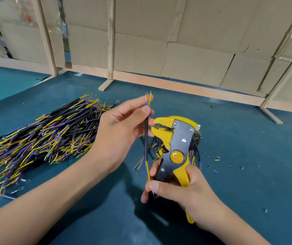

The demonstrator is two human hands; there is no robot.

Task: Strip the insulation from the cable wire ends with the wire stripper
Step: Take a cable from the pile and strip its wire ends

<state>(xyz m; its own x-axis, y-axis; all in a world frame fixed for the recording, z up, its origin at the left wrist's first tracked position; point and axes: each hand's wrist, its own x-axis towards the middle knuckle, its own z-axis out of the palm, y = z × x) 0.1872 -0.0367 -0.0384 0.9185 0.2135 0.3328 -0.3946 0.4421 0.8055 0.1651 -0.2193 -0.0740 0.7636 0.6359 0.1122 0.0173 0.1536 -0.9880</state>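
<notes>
A short black cable (146,137) stands nearly upright between my hands. My left hand (122,128) pinches its upper part between thumb and fingers, where yellow, blue and bare copper wire ends stick up. My right hand (182,190) grips the yellow and black wire stripper (175,147) by its handles, jaws pointing left toward the cable. The thumb and forefinger of that same hand also pinch the cable's lower yellow and blue wires. The stripper's jaws are slightly apart, just right of the cable.
A large heap of black cables (40,138) with yellow and blue ends lies on the teal table (247,138) at left. A smaller bunch of cables (195,151) lies behind the stripper. Insulation scraps (216,159) dot the table at right. Cardboard walls (194,41) with wooden posts stand behind.
</notes>
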